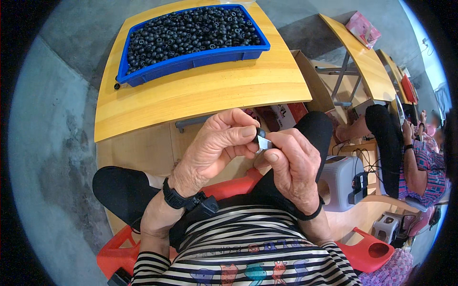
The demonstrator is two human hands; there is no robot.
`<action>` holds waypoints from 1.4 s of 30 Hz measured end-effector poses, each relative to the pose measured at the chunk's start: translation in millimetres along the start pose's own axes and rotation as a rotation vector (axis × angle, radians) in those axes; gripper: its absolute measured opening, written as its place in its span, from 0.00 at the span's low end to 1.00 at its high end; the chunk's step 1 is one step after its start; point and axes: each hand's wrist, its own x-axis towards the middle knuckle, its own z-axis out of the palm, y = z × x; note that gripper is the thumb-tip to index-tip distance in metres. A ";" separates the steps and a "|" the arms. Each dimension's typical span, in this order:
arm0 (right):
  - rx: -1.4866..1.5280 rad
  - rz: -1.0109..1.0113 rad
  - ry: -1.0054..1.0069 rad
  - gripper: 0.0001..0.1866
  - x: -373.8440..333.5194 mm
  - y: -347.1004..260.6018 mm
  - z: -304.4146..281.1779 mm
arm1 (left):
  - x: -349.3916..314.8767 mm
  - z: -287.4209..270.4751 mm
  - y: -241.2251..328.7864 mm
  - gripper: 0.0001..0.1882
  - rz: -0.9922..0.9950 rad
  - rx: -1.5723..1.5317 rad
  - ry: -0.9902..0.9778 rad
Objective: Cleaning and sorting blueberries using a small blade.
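My left hand [210,145] pinches a small black round part [260,132] between thumb and fingertips, above my lap. Closed around a small flat metal blade [264,143], my right hand [296,162] holds its silver edge against the part; whether the blade has a handle is hidden by the fingers. Both hands nearly meet at the part. Beyond them, a blue tray [195,60] on the table is heaped with small black ring-like parts [191,35] that look alike.
The yellow wooden table [205,97] has its near edge just past my hands. One loose black part [117,86] lies beside the tray's left corner. On the right are a grey plastic stool [339,183] with cables, another table [362,62], and a seated person [417,167].
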 end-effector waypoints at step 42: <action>0.741 0.656 -0.002 0.07 -6.5 6.9 -0.5 | -1.0 6.6 -16.1 0.07 -0.011 0.105 0.086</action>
